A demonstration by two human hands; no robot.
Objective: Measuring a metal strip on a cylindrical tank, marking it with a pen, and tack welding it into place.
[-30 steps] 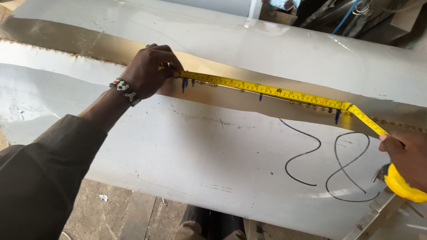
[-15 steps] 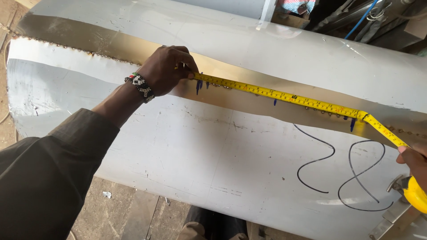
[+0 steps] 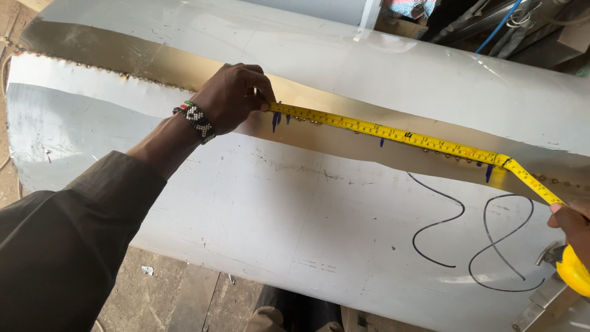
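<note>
Left hand: the left hand is curled tight, fingertips pinching the tape's free end down against the seam.
Right hand: the right hand sits at the frame's edge, closed around the yellow tape case; how firm the grip is, I cannot tell.
Tape: the tape measure is stretched along the seam of the metal drum, bending near the blue marks.
Risk: that bend could throw the reading off; a slipping pinch on the curved metal might let the tape snap back.

left hand pins yellow tape | metal cylinder | right hand grips tape case
</note>
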